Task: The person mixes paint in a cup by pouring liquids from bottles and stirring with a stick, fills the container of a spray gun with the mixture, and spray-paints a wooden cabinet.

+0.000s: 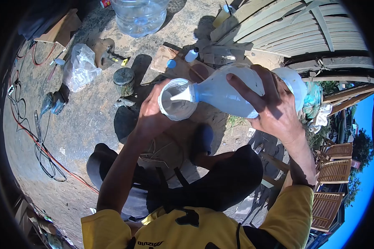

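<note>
A white plastic cup (165, 108) is held in my left hand (150, 111), with the fingers wrapped round its side and its open top facing up. My right hand (274, 103) grips a large translucent bottle (230, 93) that lies tilted on its side. The bottle's neck rests at the cup's rim, and a white stream or spout (181, 96) reaches from it into the cup. Whitish liquid shows inside the cup. Part of the bottle's body is hidden behind my right hand.
Beyond my hands, a small white bottle (191, 54) and a blue cap (171, 64) are on a board. A tin (124, 77), a plastic bag (81, 67), a big clear jug (140, 16) and a power tool (54, 103) with cables lie on the ground. Stacked wooden slats (295, 31) stand at the right.
</note>
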A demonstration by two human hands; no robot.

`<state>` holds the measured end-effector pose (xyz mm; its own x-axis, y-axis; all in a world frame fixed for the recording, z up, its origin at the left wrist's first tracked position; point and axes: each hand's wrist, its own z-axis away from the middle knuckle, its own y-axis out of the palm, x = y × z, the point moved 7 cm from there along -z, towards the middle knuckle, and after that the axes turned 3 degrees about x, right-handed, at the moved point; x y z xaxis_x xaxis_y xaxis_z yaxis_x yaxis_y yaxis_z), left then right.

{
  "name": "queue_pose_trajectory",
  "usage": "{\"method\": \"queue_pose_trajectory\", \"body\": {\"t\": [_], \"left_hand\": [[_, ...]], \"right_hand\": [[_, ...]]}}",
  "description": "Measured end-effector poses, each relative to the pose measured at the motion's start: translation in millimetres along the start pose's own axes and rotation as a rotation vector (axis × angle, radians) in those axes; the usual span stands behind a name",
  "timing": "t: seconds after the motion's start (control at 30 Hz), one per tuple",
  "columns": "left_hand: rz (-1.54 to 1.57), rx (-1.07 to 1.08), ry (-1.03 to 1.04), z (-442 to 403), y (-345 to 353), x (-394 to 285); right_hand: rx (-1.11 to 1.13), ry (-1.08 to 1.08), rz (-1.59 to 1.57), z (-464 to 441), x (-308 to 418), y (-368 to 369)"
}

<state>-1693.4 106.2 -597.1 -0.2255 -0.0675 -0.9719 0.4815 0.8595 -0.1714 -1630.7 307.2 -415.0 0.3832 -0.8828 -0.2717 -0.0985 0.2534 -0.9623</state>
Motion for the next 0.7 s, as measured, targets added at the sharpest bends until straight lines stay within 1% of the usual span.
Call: {"method": "queue_pose_trajectory", "body": {"t": [0.07, 0.2, 0.3, 0.37, 0.4, 0.47, 0.6, 0.7], "left_hand": [[0.002, -0.007, 0.029, 0, 1, 1], [-0.017, -0.020, 0.115, -1, 2, 0], [-0.061, -0.030, 0.129, -1, 2, 1], [-0.049, -0.027, 0.140, -2, 2, 2], [-0.038, -0.024, 0.148, -2, 2, 1], [-0.020, -0.012, 0.114, -2, 1, 1], [0.019, 0.022, 0.051, -2, 1, 4], [0.048, 0.030, 0.050, -1, 2, 4]], "right_hand": [[-0.027, 0.012, 0.002, 1, -1, 0], [0.000, 0.029, -0.018, 2, -1, 0], [0.002, 0.051, -0.041, 5, -5, 1], [-0.001, 0.061, -0.171, 5, -9, -1], [-0.004, 0.060, -0.171, 7, -10, 1], [-0.068, 0.058, -0.370, 14, -14, 9], [-0.007, 0.134, -0.462, 34, -21, 37], [0.035, 0.186, -0.525, 35, -21, 44]]}}
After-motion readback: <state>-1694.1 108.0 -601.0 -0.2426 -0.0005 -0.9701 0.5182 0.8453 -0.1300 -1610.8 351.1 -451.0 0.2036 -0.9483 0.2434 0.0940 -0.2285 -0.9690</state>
